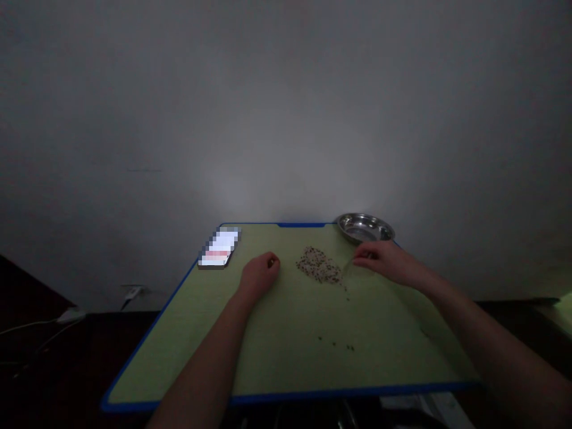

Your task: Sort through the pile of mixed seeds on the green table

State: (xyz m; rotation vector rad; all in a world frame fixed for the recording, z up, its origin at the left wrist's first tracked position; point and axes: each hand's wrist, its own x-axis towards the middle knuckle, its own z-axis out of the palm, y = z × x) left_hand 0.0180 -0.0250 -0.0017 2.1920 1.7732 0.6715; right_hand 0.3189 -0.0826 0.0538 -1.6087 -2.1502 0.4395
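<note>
A patch of small mixed light and dark grains or beans (319,265) lies spread in the middle of the table. My left hand (260,275) rests on the tabletop to the left of the patch, its fingers curled in a loose fist with nothing visible in it. To the right of the patch, my right hand (379,260) has its thumb and fingertips pinched together. A faint, see-through shape (351,266) shows by those fingertips; what they hold is too dim to make out. A shiny metal bowl (365,227) stands just beyond my right hand.
The pale green table (286,363) has a blue rim and stands against a grey wall. A lit phone (220,247) lies at its far left. Several dark bits (334,344) are scattered near the front. Cables and a power strip (71,315) are on the floor at left.
</note>
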